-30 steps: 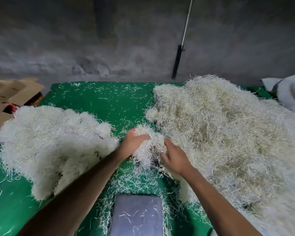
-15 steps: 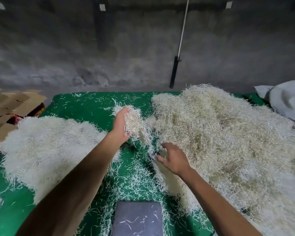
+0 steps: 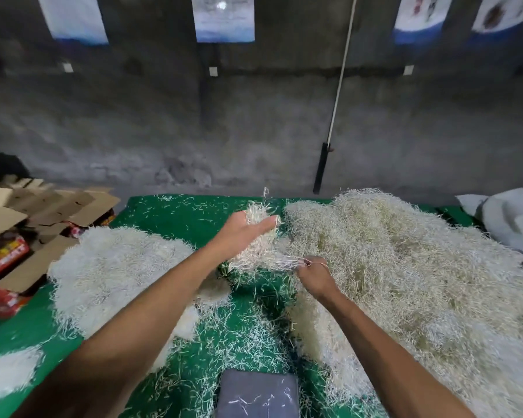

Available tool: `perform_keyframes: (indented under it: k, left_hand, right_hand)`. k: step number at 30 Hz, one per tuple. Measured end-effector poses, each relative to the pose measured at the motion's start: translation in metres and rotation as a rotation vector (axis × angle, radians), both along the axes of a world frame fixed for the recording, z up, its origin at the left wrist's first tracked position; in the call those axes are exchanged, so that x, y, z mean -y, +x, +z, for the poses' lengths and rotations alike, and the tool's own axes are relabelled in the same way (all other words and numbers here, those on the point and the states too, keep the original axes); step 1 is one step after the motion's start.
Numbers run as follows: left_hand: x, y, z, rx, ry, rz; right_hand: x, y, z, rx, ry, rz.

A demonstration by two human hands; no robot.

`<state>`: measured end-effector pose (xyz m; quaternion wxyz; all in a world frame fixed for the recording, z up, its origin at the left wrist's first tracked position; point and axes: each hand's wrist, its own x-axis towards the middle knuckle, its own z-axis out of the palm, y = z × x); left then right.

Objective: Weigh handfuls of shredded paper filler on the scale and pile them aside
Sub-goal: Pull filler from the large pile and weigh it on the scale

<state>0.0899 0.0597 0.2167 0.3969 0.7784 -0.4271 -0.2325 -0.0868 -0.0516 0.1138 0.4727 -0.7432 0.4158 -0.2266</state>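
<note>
Lifting handful (image 3: 255, 242) clear of big heap (image 3: 405, 267) since a second ago: left hand (image 3: 242, 233) cups it, right hand (image 3: 314, 274) pinches trailing strands; scale (image 3: 257, 398) next.

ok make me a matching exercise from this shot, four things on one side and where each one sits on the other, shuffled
Things:
1. handful of filler
2. scale
3. cardboard boxes
4. big filler heap

Places:
A. far left, off the green table edge
B. right side of the green table
C. raised above the table in the left hand
D. bottom centre, nearest the person

Pairs: 1-C, 2-D, 3-A, 4-B
</note>
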Motion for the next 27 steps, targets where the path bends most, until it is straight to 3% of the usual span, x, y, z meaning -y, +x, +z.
perform_keyframes:
  k: [3, 7, 9, 12, 15, 17, 19, 20, 23, 25, 27]
  left_hand:
    - [-0.016, -0.003, -0.010, 0.254, 0.090, -0.063]
    - [-0.033, -0.020, -0.033, 0.408, 0.238, -0.093]
    - [-0.038, -0.026, -0.035, 0.238, 0.106, 0.063]
    - [-0.041, -0.029, -0.025, -0.272, -0.021, 0.198]
    - [-0.046, -0.043, -0.012, -0.746, -0.129, 0.111]
    - [-0.051, -0.049, -0.008, -0.872, -0.144, 0.110]
    - [-0.058, -0.054, -0.011, -1.053, -0.127, 0.007]
    - [-0.063, -0.057, -0.015, -1.088, -0.112, -0.028]
    - [-0.074, -0.063, -0.037, -0.894, -0.042, 0.066]
    - [-0.080, -0.067, -0.056, -0.956, -0.080, 0.072]
    - [-0.089, -0.074, -0.070, -1.093, -0.111, 0.035]
  right_hand:
    - [-0.005, -0.006, 0.047, 0.222, -0.027, -0.063]
    - [-0.024, 0.000, 0.107, 0.302, -0.099, 0.001]
    - [-0.037, -0.002, 0.121, 0.323, -0.127, 0.027]
    - [-0.061, -0.011, 0.117, 0.348, -0.101, 0.086]
    - [-0.092, -0.015, 0.089, 0.201, -0.120, 0.217]
    - [-0.111, -0.013, 0.065, 0.141, -0.113, 0.241]
    - [-0.118, -0.011, 0.047, 0.230, -0.093, 0.204]
    - [-0.116, -0.010, 0.043, 0.244, -0.118, 0.157]
    - [-0.098, -0.016, 0.036, 0.154, -0.166, -0.060]
    - [-0.091, -0.028, 0.030, 0.187, -0.067, -0.156]
    - [-0.096, -0.037, 0.022, 0.189, 0.031, -0.094]
